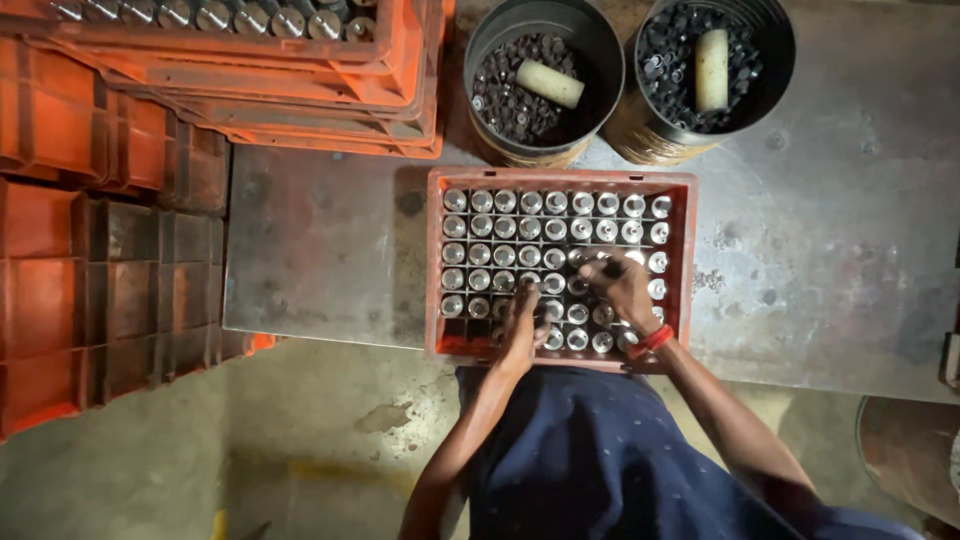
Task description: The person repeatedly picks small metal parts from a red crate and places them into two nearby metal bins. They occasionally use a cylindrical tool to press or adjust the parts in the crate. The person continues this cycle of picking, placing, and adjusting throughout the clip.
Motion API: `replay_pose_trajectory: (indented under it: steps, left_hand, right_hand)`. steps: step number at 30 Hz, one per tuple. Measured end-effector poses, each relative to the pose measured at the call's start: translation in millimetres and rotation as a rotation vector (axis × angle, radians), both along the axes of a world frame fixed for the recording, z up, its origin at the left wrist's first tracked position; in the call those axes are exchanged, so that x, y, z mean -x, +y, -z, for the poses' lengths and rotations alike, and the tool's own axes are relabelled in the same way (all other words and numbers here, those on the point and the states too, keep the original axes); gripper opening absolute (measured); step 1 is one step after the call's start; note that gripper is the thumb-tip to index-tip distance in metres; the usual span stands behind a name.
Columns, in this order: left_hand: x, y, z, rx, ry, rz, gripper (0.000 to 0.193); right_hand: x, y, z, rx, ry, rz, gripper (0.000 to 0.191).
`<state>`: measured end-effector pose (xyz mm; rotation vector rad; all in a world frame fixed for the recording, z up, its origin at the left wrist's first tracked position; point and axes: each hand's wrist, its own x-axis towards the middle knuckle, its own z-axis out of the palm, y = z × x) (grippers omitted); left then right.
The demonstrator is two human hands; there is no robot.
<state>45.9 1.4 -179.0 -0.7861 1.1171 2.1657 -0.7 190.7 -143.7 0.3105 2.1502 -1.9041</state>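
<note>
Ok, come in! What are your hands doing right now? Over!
Left hand and right hand both down on the metal cylinders in the red crate; grip hidden. Crate sits on the metal table. Two buckets behind, nothing blocking.

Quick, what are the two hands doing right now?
Left hand: fingers down among the metal caps in the red crate; grip cannot be told.
Right hand: resting on the caps; holding anything cannot be told.

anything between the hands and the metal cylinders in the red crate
Nothing visible does. The left hand and right hand are both inside the red crate, resting directly on the metal cylinders near its front rows, with no lid or cover over them.
</note>
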Motion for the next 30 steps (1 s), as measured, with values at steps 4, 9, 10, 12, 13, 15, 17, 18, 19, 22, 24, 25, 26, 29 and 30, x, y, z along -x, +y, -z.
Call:
replay_pose_trajectory:
  steps: [4, 9, 10, 12, 13, 15, 17, 18, 19, 22, 24, 25, 26, 29, 30]
  left_hand:
    - [-1.1, -12.4, 8.2, 0.019, -0.01, -0.058, 0.027]
    - [-2.9, -12.6, 18.3, 0.024, -0.007, -0.1, 0.023]
    - [-1.8, -12.7, 18.8, 0.026, -0.029, -0.094, 0.024]
    - [2.9, -13.8, 17.8, 0.034, -0.007, -0.1, 0.024]
    - [3.1, -15.6, 15.7, 0.041, 0.017, -0.113, 0.023]
    - [2.1, -20.3, 9.8, 0.066, 0.014, -0.144, 0.023]
    - [0.1, -24.5, 3.1, 0.099, -0.027, -0.189, 0.022]
    - [-2.8, -24.8, 0.1, 0.12, -0.022, -0.215, 0.023]
    - [-6.1, -25.0, -2.8, 0.144, -0.018, -0.236, 0.023]
    - [-15.0, -19.4, -8.1, 0.139, 0.041, -0.297, 0.025]
    - [-25.2, -14.8, -10.7, 0.122, 0.062, -0.336, 0.027]
    - [-31.9, -13.0, -11.8, 0.12, 0.06, -0.35, 0.028]
    - [-37.8, -10.3, -12.4, 0.116, 0.058, -0.369, 0.029]
    - [-64.1, -2.2, -13.5, -0.032, -0.001, -0.504, 0.025]
    - [-70.3, 1.2, -12.8, -0.029, -0.004, -0.532, 0.023]
  right_hand:
    - [36.4, 10.8, 1.1, -0.551, 0.449, -0.255, 0.014]
    - [67.6, 4.0, 7.3, -0.631, 0.269, -0.37, 0.017]
    - [69.6, 4.9, 8.3, -0.613, 0.337, -0.375, 0.017]
    - [74.4, 11.1, -2.3, -0.512, 0.435, -0.387, 0.024]
    - [76.8, 15.9, -10.8, -0.462, 0.476, -0.399, 0.029]
    - [90.4, 34.0, -33.8, -0.466, 0.539, -0.201, 0.014]
    - [125.3, 60.5, -58.7, -0.493, 0.427, 0.021, 0.02]
    - [149.5, 73.3, -66.9, -0.516, 0.265, 0.144, 0.029]
    - [176.1, 86.8, -72.8, -0.55, 0.147, 0.231, 0.03]
    - [234.3, 106.8, -67.8, -0.885, 0.443, -0.197, 0.035]
    - [240.9, 111.1, -61.0, -0.955, 0.509, -0.384, 0.04]
    - [239.5, 113.0, -59.3, -0.969, 0.524, -0.422, 0.042]
    - [236.2, 115.3, -57.4, -0.982, 0.494, -0.426, 0.043]
    - [226.6, 124.1, -60.6, -0.962, 0.47, -0.433, 0.039]
    - [226.8, 126.8, -64.4, -0.944, 0.452, -0.407, 0.037]
